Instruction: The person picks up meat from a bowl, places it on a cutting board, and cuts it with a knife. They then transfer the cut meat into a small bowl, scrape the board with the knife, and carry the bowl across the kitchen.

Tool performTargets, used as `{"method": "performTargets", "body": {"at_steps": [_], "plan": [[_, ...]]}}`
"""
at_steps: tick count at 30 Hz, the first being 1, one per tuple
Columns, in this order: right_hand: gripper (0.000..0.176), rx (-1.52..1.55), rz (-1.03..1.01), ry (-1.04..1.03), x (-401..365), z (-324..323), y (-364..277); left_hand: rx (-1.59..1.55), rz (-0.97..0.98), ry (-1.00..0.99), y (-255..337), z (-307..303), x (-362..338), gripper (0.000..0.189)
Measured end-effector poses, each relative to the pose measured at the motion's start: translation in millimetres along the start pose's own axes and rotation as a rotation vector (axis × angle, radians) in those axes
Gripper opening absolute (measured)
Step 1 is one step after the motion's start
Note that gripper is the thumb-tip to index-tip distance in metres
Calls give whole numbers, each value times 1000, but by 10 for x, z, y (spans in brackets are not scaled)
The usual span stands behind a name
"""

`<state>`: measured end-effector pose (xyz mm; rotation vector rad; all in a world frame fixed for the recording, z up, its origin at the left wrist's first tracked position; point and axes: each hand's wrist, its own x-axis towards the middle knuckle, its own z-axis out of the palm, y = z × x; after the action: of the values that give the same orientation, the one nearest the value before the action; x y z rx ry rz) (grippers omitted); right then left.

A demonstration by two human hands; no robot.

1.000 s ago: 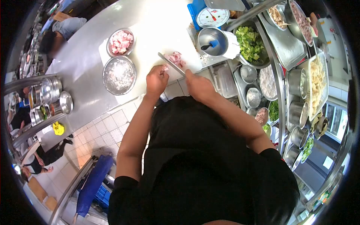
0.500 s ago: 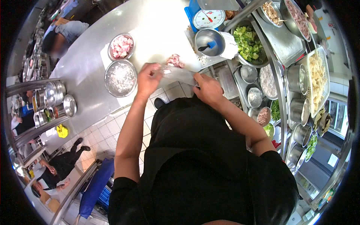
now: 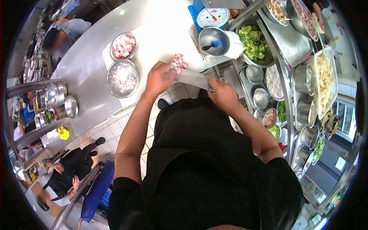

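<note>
My right hand (image 3: 224,96) grips the handle of a broad-bladed knife (image 3: 193,79), whose blade points left across the board's near edge. Beside the far end of the blade is my left hand (image 3: 159,79), its fingers curled together; their tips and anything between them are hard to make out. Pink cut meat (image 3: 178,62) lies on the white cutting board (image 3: 161,42), right against the left fingers and the blade. Left of the board stand a steel bowl of meat chunks (image 3: 124,46) and a bowl with white powder (image 3: 122,78).
A blue scale (image 3: 211,17) and a steel pot with a blue-tipped brush (image 3: 212,41) stand right of the board. Farther right, racks hold greens (image 3: 253,44) and several food containers. A co-worker (image 3: 69,34) is at the upper left, another person (image 3: 63,172) at the lower left.
My left hand has moved right and up to the meat, and its fingers are more curled. My right hand and the knife have shifted right and slightly down. The lower-left person has moved.
</note>
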<state>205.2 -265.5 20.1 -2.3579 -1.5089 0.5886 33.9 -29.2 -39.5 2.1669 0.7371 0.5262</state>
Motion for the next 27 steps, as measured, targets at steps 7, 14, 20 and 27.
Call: {"method": "performTargets", "body": {"at_steps": [7, 14, 20, 27], "plan": [[38, -29, -113, 56, -12, -62, 4, 222, -26, 9, -239, 7, 48, 19], [33, 97, 124, -2, -79, -87, 165, 187, 169, -130, -211, 47, 242, 33], [23, 312, 223, 32, -24, 10, 77, 333, 199, -163, -278, 21, -3, 30], [22, 407, 250, 101, 113, 383, 248, 222, -13, 53, -213, 28, -182, 56]]}}
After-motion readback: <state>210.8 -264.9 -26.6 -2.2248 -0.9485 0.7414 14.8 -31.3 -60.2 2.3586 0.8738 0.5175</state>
